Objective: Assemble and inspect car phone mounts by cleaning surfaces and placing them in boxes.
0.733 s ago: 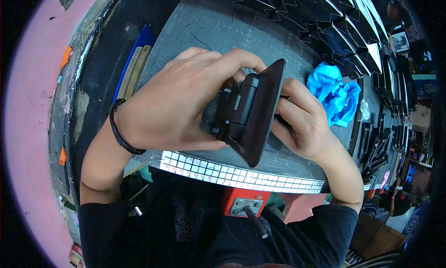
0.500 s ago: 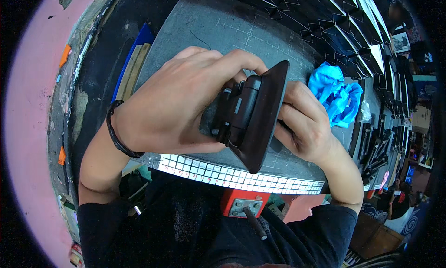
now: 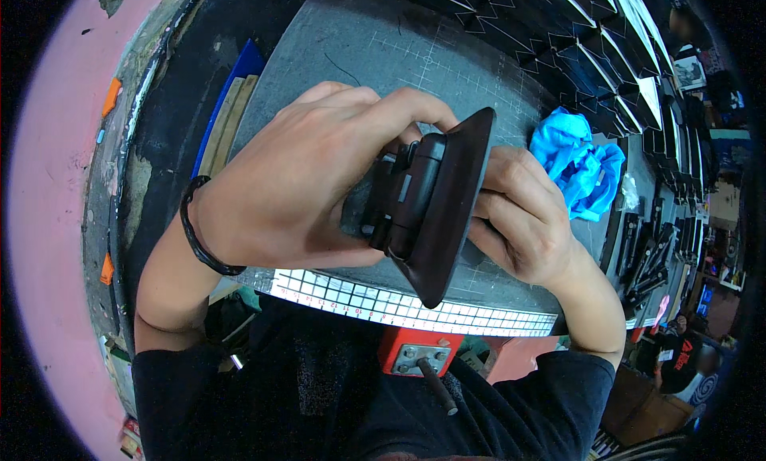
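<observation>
A black hinged piece with a wide flat plate (image 3: 459, 221) and a cylindrical barrel stands tilted above the mat. My left hand (image 3: 307, 178) is wrapped round its left side, the index finger reaching to the plate's upper edge. The thumb and the other fingertips of that hand are partly hidden. Against the plate's right side, my right hand (image 3: 523, 213) is closed with its fingers curled and thumb pressed in. Its fingertips go behind the plate, so what they pinch cannot be seen. Below both hands lies a grey cutting mat (image 3: 383, 78) with faint grid lines.
A gridded ruler strip (image 3: 319, 289) lines the near edge. A blue crumpled cloth (image 3: 578, 162) lies beyond my right hand. Black folded pieces (image 3: 558, 46) are stacked far right, black tools (image 3: 650, 253) beside them. At left sit wooden strips (image 3: 227, 130); a red clamp (image 3: 415, 345) hangs below.
The black piece has shifted very slightly, its lower tip a little nearer me. Both hands keep their hold. At the far right, a person in a black shirt shows more plainly.
</observation>
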`<state>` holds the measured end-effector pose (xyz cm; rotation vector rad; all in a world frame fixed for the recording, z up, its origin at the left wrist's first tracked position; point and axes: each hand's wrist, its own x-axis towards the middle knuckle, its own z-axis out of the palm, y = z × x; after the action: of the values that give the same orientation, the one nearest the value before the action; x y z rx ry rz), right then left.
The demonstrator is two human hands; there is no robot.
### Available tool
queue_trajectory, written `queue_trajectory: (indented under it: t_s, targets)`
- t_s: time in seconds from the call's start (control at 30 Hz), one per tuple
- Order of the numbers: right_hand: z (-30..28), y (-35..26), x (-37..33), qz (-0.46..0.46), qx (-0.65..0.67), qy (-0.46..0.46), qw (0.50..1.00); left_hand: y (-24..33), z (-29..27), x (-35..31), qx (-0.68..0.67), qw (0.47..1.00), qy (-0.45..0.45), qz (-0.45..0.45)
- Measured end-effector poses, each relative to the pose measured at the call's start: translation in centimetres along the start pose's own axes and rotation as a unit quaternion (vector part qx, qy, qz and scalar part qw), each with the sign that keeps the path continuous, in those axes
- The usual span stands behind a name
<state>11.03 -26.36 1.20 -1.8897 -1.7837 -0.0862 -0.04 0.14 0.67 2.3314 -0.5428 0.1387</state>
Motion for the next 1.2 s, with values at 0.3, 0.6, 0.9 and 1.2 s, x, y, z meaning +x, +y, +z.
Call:
queue_trajectory:
  t_s: [0.3,0.6,0.9,1.2]
  targets:
    - [-0.12,0.01,-0.15,-0.004,-0.008,0.002,1.000,0.18,0.05,-0.02,0.002,1.000,0.008,0.001]
    - [-0.23,-0.20,-0.22,-0.008,-0.016,-0.001,1.000,0.31,-0.02,0.02,0.000,1.000,0.011,-0.005]
    - [-0.41,-0.38,-0.20,-0.011,-0.025,-0.007,1.000,0.11,0.13,-0.06,0.000,1.000,0.013,-0.008]
    - [-0.48,-0.62,-0.30,-0.008,-0.029,-0.008,1.000,0.13,0.04,-0.10,0.000,1.000,0.016,-0.001]
